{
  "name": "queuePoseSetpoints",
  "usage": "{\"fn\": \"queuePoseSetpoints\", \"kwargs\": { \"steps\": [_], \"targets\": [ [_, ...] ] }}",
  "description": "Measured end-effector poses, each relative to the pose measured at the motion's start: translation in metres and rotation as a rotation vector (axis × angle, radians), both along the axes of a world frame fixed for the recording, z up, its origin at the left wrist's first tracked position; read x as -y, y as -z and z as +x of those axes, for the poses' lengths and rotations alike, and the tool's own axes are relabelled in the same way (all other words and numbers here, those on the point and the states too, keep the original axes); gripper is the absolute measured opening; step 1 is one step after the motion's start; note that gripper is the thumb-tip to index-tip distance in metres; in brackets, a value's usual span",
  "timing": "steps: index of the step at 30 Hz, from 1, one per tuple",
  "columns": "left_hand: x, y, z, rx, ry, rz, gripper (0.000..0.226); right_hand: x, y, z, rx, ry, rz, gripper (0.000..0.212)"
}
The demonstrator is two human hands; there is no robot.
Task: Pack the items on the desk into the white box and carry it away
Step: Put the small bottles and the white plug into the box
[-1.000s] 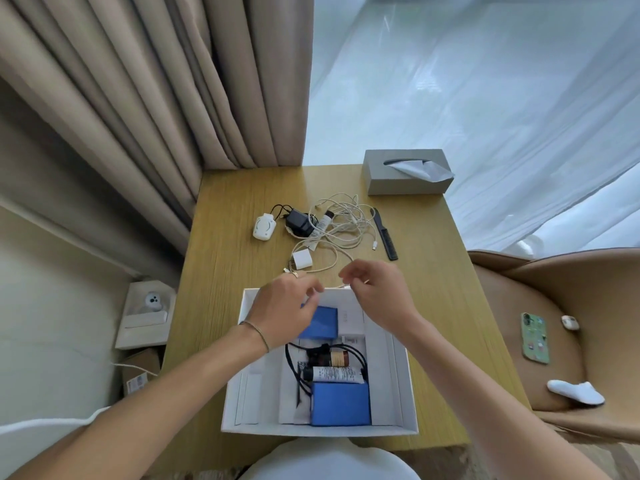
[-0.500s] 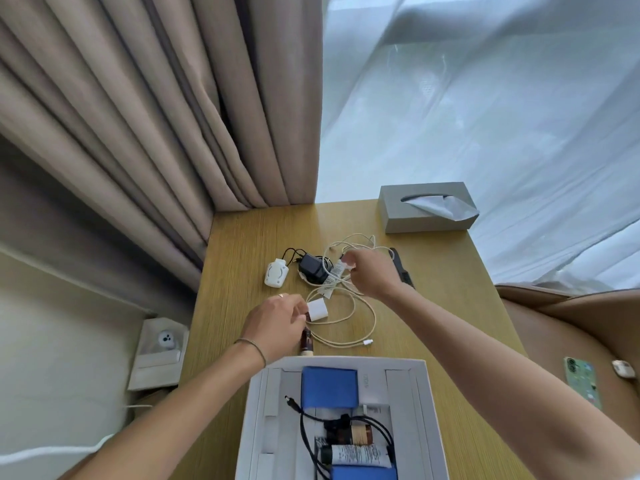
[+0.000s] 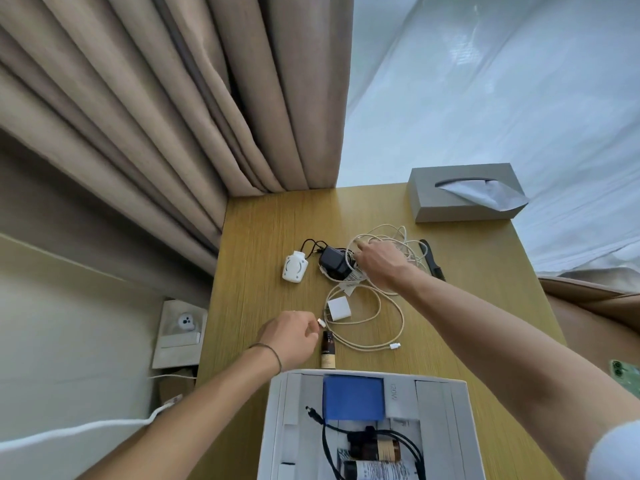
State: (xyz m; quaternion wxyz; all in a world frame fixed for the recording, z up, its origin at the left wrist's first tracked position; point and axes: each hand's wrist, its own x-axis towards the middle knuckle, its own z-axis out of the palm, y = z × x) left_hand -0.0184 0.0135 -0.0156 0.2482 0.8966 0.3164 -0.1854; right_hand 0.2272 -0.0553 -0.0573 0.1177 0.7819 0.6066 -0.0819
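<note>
The white box [image 3: 273, 420] stands open at the desk's near edge, with a blue pack [image 3: 353, 398], a black cable and small bottles inside. My left hand [image 3: 289, 336] pinches the white plug end of the white cable [image 3: 377, 327], next to a small brown bottle [image 3: 328, 349] and a white charger cube [image 3: 337, 308]. My right hand [image 3: 379, 263] rests on the tangle of white cables, fingers closed around some of them, beside a black adapter [image 3: 333, 265]. A white round device [image 3: 295, 266] lies left of the adapter. A black comb [image 3: 431, 259] lies to the right.
A grey tissue box [image 3: 460, 199] sits at the desk's far right corner. Beige curtains hang at the far left, sheer white ones at the right. A tan chair [image 3: 595, 306] with a green phone [image 3: 623, 372] stands to the right. A small white camera [image 3: 183, 322] sits on a low stand left of the desk.
Both hands left the box and reached out over the desk. The left hand took the cable's plug end. The right hand went onto the cable tangle. The view tilted up.
</note>
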Motion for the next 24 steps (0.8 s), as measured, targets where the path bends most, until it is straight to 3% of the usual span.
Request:
{"fn": "queuePoseSetpoints", "kwargs": {
  "steps": [8, 13, 17, 21, 24],
  "targets": [
    [0.009, 0.015, 0.010, -0.184, -0.015, -0.013, 0.016, 0.016, 0.002, 0.006, 0.123, -0.105, -0.007, 0.024],
    [0.012, 0.030, 0.021, -0.294, -0.025, 0.016, 0.024, 0.032, -0.026, 0.001, 0.049, 0.053, 0.014, 0.018],
    [0.014, 0.041, 0.026, -0.359, 0.020, 0.031, 0.041, 0.058, -0.061, -0.007, -0.082, 0.247, 0.160, 0.004],
    [0.014, 0.047, 0.034, -0.437, 0.072, 0.076, 0.051, 0.094, -0.093, -0.023, -0.280, 0.478, 0.362, 0.015],
    [0.012, 0.053, 0.038, -0.446, 0.024, -0.001, 0.044, 0.125, -0.111, -0.042, -0.543, 0.607, 0.468, 0.025]
  ]
}}
